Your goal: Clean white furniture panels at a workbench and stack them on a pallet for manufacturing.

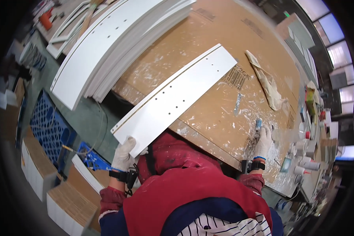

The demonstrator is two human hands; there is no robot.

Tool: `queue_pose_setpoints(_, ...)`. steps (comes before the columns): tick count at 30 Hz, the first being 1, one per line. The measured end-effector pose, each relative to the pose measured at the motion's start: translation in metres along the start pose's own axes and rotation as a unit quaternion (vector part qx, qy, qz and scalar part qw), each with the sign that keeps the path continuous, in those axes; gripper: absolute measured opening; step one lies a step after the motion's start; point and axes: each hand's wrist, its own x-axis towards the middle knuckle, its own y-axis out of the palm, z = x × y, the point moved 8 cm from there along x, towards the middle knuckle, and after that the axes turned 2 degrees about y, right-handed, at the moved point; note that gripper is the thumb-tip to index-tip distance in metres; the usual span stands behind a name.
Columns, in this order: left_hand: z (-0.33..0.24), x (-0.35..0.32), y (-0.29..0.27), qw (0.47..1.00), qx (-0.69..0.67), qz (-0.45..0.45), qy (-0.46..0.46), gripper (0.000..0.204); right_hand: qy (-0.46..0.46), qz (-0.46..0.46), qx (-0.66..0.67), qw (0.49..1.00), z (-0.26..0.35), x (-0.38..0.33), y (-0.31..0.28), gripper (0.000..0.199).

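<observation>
1. Workpiece. The white panel (177, 94), long, slightly curved and drilled with small dark holes, lies aslant across the near-left edge of the cardboard-covered table (259, 37). Its far end is over the cardboard; its near end projects beyond the edge, beside the person's lap.
2. Step in hand. The arrangement suggests steadying the panel at one end while the other hand attends to the small blue item (259, 124) on the paint-marked area.
3. Next move. It would seem to call for a firm hold on the overhanging end, lest the panel tip or slide, and a secure grasp of the blue item.
4. Left grip. The gloved left hand (124, 152) pinches the panel's near corner, thumb on the upper face; the fingers beneath are mostly hidden.
5. Right grip. The gloved right hand (264, 139) reaches low over the table, fingers at the blue item; whether they close around it cannot be told.
</observation>
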Motion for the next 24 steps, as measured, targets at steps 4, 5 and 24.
queue_pose_setpoints(4, 0.003, -0.001, -0.001, 1.0, 0.019, 0.004, 0.001, 0.042, -0.069, -0.102, -0.214, 0.969, 0.005, -0.009, -0.022, 0.04)
queue_pose_setpoints(5, 0.004, 0.0, -0.003, 1.0, 0.023, 0.005, 0.002, 0.048, -0.161, -0.178, -0.34, 0.909, 0.017, -0.013, -0.028, 0.039)
queue_pose_setpoints(24, -0.006, -0.009, -0.012, 0.998, 0.068, -0.011, -0.004, 0.047, 0.192, 0.43, 0.066, 0.88, 0.048, -0.159, 0.283, 0.028)
